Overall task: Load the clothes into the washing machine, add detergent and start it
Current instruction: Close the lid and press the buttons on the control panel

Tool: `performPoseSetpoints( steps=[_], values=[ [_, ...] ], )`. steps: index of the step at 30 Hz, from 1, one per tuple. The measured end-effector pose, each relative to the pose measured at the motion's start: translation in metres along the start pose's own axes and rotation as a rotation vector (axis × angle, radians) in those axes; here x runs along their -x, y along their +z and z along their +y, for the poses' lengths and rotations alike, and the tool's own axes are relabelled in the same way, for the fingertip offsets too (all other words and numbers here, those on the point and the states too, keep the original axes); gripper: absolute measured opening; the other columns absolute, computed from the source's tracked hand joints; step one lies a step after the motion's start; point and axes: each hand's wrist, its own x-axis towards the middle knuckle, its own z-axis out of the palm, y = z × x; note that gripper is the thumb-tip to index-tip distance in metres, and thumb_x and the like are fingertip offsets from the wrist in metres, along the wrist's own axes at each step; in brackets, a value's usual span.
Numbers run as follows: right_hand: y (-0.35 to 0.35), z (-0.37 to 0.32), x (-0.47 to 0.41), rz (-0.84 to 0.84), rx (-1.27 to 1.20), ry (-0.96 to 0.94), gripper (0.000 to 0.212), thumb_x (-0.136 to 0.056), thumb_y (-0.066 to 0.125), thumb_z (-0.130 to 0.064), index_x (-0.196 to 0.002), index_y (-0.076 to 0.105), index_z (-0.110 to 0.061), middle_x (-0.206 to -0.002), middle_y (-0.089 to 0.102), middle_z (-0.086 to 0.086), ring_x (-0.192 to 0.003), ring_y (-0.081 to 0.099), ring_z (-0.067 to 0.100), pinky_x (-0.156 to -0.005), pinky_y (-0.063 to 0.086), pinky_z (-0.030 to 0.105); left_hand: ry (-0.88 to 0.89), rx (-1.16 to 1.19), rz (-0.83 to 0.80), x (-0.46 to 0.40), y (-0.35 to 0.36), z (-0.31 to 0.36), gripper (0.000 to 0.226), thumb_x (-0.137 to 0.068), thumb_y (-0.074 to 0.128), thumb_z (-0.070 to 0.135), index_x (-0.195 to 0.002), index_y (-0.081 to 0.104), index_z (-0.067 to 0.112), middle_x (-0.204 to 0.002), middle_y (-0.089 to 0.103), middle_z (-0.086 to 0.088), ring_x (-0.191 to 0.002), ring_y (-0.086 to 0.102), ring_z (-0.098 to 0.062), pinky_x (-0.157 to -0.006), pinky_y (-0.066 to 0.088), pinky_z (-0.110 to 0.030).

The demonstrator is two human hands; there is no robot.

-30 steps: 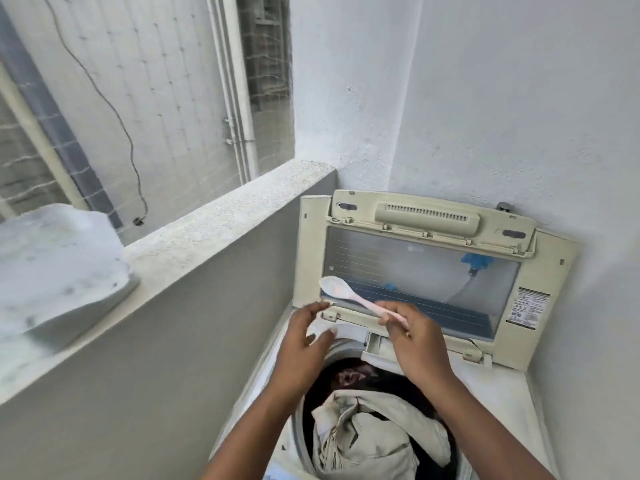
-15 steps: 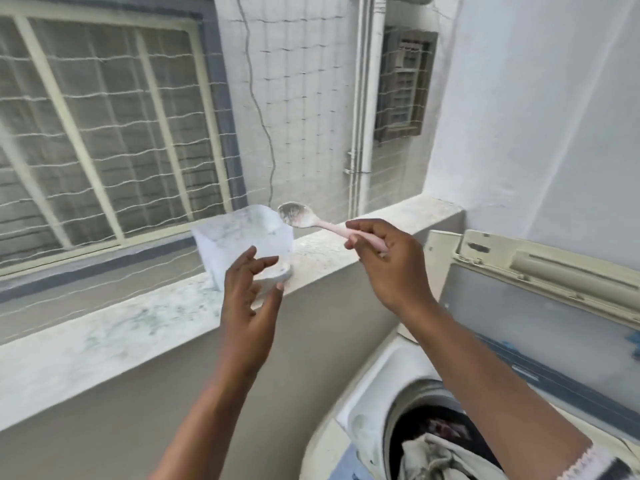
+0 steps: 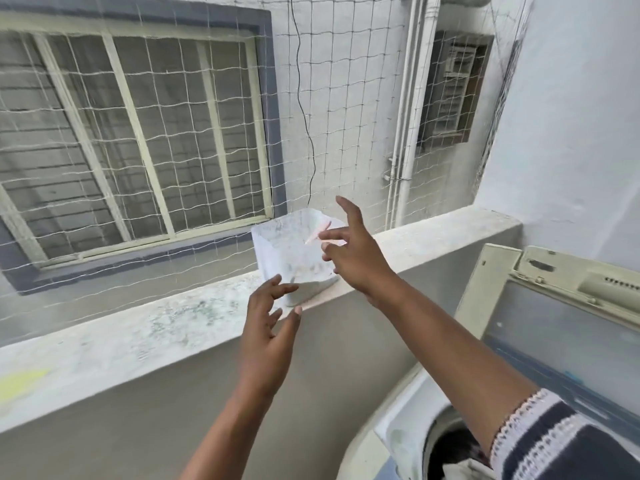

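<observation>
One translucent white detergent tub (image 3: 294,258), its walls dusted with powder, stands on the concrete ledge (image 3: 138,334) in front of the netted window (image 3: 138,133). One pink spoon (image 3: 318,233) leans inside it, handle up at the right rim. Two hands are near it: the left hand (image 3: 268,327), fingers spread and relaxed, hovers just near of the tub's base; the right hand (image 3: 353,251), fingers splayed and holding nothing, is at the tub's right side beside the spoon handle. The washing machine (image 3: 408,431) sits lower right, lid (image 3: 561,327) up, clothes (image 3: 460,459) inside.
</observation>
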Motion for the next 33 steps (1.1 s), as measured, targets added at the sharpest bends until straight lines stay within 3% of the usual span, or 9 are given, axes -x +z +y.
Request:
performPoseSetpoints(
  steps=[5, 7, 13, 15, 19, 24, 27, 30, 33],
  values=[
    [-0.024, 0.022, 0.025, 0.185, 0.110, -0.069, 0.059, -0.090, 0.064, -0.013, -0.138, 0.038, -0.037, -0.100, 0.061, -0.007, -0.065, 0.055, 0.005, -0.074, 0.051, 0.031, 0.017, 0.054, -0.125, 0.001, 0.022, -0.005, 0.026, -0.085, 0.059, 0.032, -0.110, 0.062, 0.038, -0.129, 0.057, 0.010, -0.127, 0.051, -0.007, -0.102, 0.045, -0.043],
    [-0.043, 0.035, 0.036, 0.207, 0.158, -0.040, 0.052, -0.090, 0.065, -0.014, -0.133, 0.044, -0.034, -0.101, 0.061, -0.007, -0.069, 0.056, 0.004, -0.072, 0.049, 0.025, 0.016, 0.070, -0.210, 0.002, 0.040, -0.004, 0.025, -0.084, 0.058, 0.037, -0.108, 0.062, 0.042, -0.130, 0.057, 0.010, -0.126, 0.052, -0.007, -0.103, 0.044, -0.044],
    [-0.108, 0.070, 0.078, 0.336, 0.379, 0.028, 0.030, -0.089, 0.065, -0.016, -0.116, 0.061, -0.028, -0.111, 0.057, -0.008, -0.096, 0.057, 0.007, -0.078, 0.044, 0.016, 0.033, 0.101, -0.442, 0.007, 0.105, -0.001, 0.028, -0.088, 0.058, 0.026, -0.113, 0.062, 0.037, -0.133, 0.053, 0.017, -0.128, 0.049, -0.003, -0.106, 0.040, -0.037],
    [-0.132, 0.080, 0.095, 0.379, 0.458, 0.071, 0.027, -0.090, 0.064, -0.016, -0.115, 0.063, -0.026, -0.113, 0.056, -0.008, -0.099, 0.055, 0.006, -0.076, 0.039, 0.011, 0.060, 0.105, -0.506, 0.009, 0.127, 0.000, 0.027, -0.088, 0.058, 0.029, -0.114, 0.062, 0.036, -0.133, 0.052, 0.017, -0.129, 0.048, -0.003, -0.105, 0.041, -0.034],
    [-0.176, 0.096, 0.135, 0.480, 0.535, 0.165, 0.025, -0.090, 0.065, -0.012, -0.113, 0.065, -0.023, -0.112, 0.056, -0.007, -0.103, 0.053, 0.006, -0.084, 0.042, 0.023, 0.084, 0.140, -0.631, 0.023, 0.172, -0.001, 0.027, -0.087, 0.059, 0.029, -0.113, 0.062, 0.035, -0.129, 0.051, 0.022, -0.126, 0.050, -0.002, -0.103, 0.041, -0.032],
    [-0.220, 0.115, 0.188, 0.588, 0.603, 0.270, 0.023, -0.091, 0.064, -0.011, -0.112, 0.065, -0.021, -0.111, 0.057, -0.009, -0.102, 0.049, 0.001, -0.083, 0.037, 0.016, 0.100, 0.179, -0.784, 0.050, 0.222, -0.002, 0.029, -0.088, 0.058, 0.026, -0.116, 0.062, 0.034, -0.126, 0.052, 0.025, -0.124, 0.051, -0.002, -0.101, 0.042, -0.030],
    [-0.240, 0.129, 0.218, 0.651, 0.631, 0.344, 0.024, -0.091, 0.064, -0.011, -0.112, 0.065, -0.022, -0.112, 0.058, -0.013, -0.104, 0.050, 0.000, -0.082, 0.036, 0.010, 0.103, 0.188, -0.888, 0.066, 0.250, -0.005, 0.029, -0.089, 0.057, 0.032, -0.116, 0.059, 0.043, -0.130, 0.052, 0.021, -0.127, 0.049, -0.004, -0.101, 0.040, -0.030],
    [-0.258, 0.142, 0.242, 0.692, 0.646, 0.395, 0.025, -0.090, 0.064, -0.009, -0.111, 0.066, -0.022, -0.112, 0.059, -0.012, -0.107, 0.053, 0.002, -0.089, 0.039, 0.010, 0.116, 0.168, -0.976, 0.078, 0.275, -0.008, 0.031, -0.093, 0.061, 0.023, -0.118, 0.058, 0.041, -0.133, 0.050, 0.018, -0.129, 0.046, -0.004, -0.096, 0.041, -0.015],
    [-0.272, 0.155, 0.262, 0.717, 0.676, 0.460, 0.026, -0.089, 0.066, -0.010, -0.112, 0.066, -0.022, -0.112, 0.059, -0.013, -0.109, 0.055, 0.005, -0.090, 0.037, 0.009, 0.122, 0.126, -1.043, 0.087, 0.298, -0.013, 0.037, -0.093, 0.062, 0.010, -0.122, 0.055, 0.033, -0.134, 0.049, 0.011, -0.128, 0.045, -0.003, -0.081, 0.039, 0.001]
  ],
)
